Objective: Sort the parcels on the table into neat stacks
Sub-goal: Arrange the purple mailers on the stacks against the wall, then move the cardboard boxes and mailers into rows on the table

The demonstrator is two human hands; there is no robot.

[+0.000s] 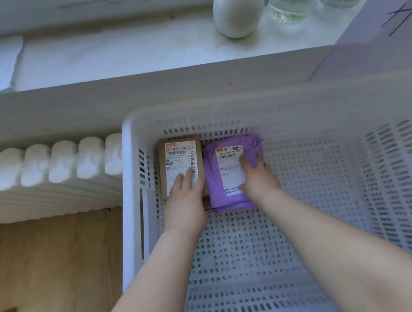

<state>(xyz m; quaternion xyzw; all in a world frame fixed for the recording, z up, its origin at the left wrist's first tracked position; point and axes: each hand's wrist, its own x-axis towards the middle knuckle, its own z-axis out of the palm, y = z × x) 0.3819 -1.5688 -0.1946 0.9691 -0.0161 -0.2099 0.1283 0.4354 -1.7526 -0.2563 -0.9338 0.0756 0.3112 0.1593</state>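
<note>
Head view: both forearms reach down into the white crate [132,165]. The left hand [186,195] lies flat, fingers straight, on the brown box parcel [174,160]. The right hand [259,179] presses loosely spread fingers on the purple mailer [221,198] just beside it. Best to square both into the far-left corner, edges parallel, labels up.

purple parcel [231,176], brown parcel [164,166] (white-labelled), white basket [136,191]
</note>
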